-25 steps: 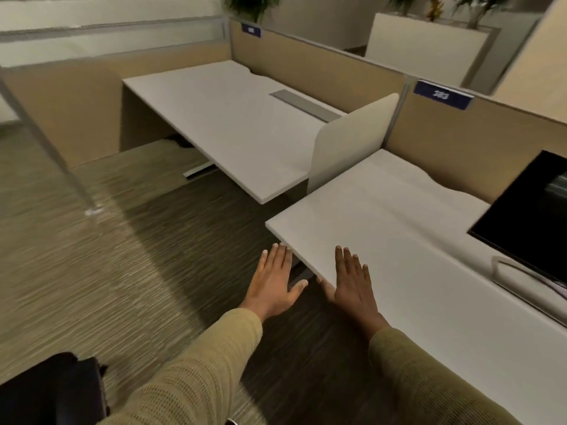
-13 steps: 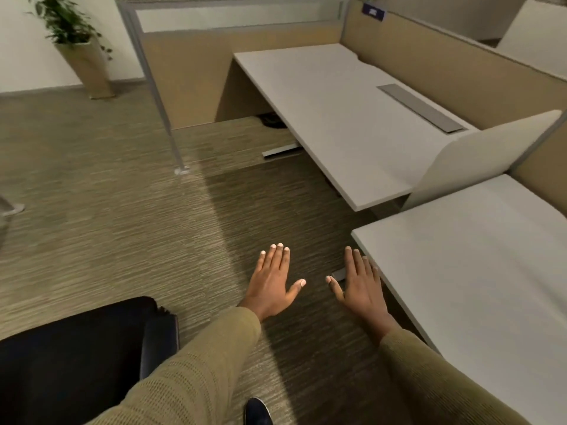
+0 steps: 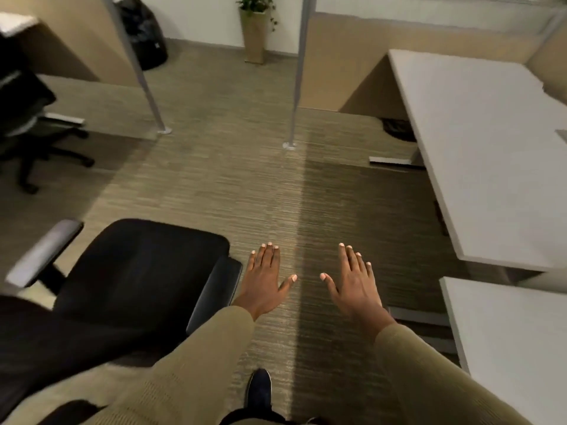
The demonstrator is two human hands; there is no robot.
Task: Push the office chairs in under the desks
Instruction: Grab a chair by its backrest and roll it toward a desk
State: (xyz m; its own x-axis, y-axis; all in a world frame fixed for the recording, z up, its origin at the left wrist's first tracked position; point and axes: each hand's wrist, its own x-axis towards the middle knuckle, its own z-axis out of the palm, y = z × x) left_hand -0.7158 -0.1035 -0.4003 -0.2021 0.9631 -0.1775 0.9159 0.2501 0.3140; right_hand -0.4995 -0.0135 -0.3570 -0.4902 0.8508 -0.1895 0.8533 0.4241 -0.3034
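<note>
A black office chair [image 3: 135, 280] with grey armrests stands out on the carpet at the lower left, away from the desks. My left hand [image 3: 265, 279] hovers flat and open just right of its near armrest, not touching it. My right hand [image 3: 356, 282] is open too, palm down over the carpet. Two white desks lie to the right: a far one [image 3: 478, 148] and a near one [image 3: 515, 348]. A second black chair [image 3: 27, 118] sits at the far left by another desk.
Two grey partition posts [image 3: 296, 72] meet the carpet ahead. A tall planter [image 3: 254, 35] and a black bag [image 3: 144, 32] stand by the back wall. Tan partition panels [image 3: 343, 62] back the far desk. My dark shoe [image 3: 259, 391] shows below.
My view has swung left, away from the desks. The black chair has come fully into view at the lower left. Both hands stay open, now over the carpet instead of the desk edge.
</note>
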